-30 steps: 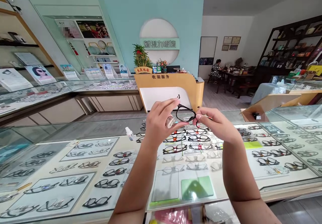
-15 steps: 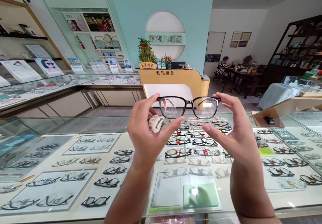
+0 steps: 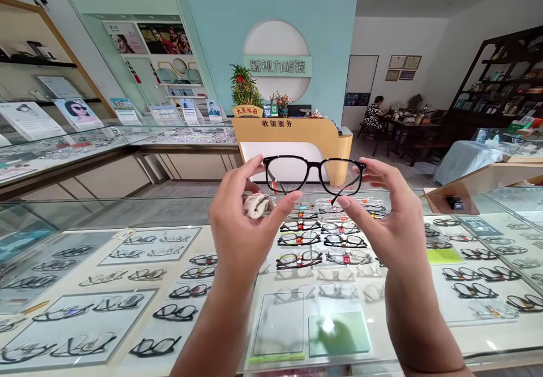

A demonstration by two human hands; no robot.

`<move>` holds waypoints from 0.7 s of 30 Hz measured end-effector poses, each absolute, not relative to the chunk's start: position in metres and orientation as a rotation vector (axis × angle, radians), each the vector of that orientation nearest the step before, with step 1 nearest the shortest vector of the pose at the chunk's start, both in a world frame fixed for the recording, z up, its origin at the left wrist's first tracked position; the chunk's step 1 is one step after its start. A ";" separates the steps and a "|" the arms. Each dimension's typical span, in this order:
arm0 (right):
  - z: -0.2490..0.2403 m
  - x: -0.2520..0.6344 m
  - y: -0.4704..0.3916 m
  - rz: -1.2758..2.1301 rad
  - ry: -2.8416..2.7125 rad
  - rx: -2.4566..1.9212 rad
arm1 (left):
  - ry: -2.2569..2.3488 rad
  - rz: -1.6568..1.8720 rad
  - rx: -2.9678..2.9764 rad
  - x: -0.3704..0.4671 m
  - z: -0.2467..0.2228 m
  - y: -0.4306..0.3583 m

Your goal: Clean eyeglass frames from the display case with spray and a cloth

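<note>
Black-framed glasses [image 3: 314,164] are held up above the glass counter, lenses side by side. My left hand [image 3: 241,219] pinches their left end between fingers and thumb, and a crumpled light cloth [image 3: 257,206] is tucked in its palm. My right hand [image 3: 388,219] grips the right end near the hinge, its thumb below the right lens. One temple arm shows angled down behind the right lens. Under the hands, rows of spectacle frames [image 3: 299,239] lie inside the display case.
The glass counter [image 3: 203,360] spans the foreground, with more frames on trays to both sides. A green card [image 3: 338,333] lies in it. Beyond are a wooden cashier desk [image 3: 292,134], a side showcase [image 3: 144,148] and a seated person [image 3: 375,114] at a dark table.
Both hands and the glasses have shifted slightly left. The glasses have tilted, so the front looks more upright and a temple arm now shows lower, behind the right lens.
</note>
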State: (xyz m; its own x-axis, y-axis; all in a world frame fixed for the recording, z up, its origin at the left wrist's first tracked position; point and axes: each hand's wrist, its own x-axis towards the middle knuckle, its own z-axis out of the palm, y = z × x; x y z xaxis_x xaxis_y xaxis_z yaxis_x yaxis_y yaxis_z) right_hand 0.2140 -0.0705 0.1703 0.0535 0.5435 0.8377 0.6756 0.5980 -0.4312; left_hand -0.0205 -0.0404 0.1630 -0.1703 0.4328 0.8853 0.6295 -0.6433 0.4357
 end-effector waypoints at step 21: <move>0.167 0.209 -0.076 -0.110 -1.455 -1.058 | -1.215 -1.919 -1.949 -0.016 0.157 -0.041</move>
